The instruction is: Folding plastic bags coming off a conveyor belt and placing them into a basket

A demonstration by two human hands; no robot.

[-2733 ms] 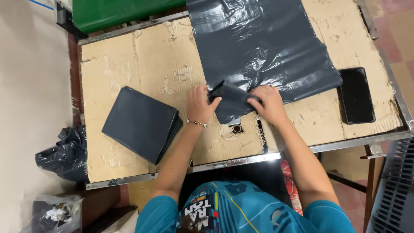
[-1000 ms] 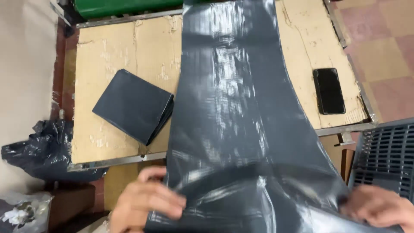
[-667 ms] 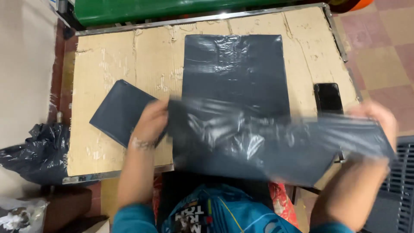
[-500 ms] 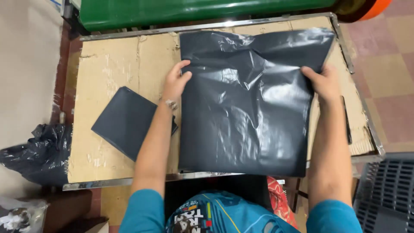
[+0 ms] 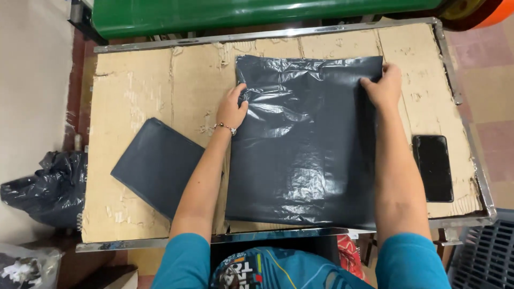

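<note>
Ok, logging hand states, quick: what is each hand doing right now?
Left hand: open, fingers flat on the left edge of the dark plastic bag.
Right hand: open, pressing the bag's top right corner.

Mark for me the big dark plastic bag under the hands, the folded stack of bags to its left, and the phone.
Dark plastic bag point(image 5: 305, 160), head view: middle of its flat upper face.
Folded stack of bags point(image 5: 155, 168), head view: centre of the top sheet.
Phone point(image 5: 432, 167), head view: middle of its black screen.
</note>
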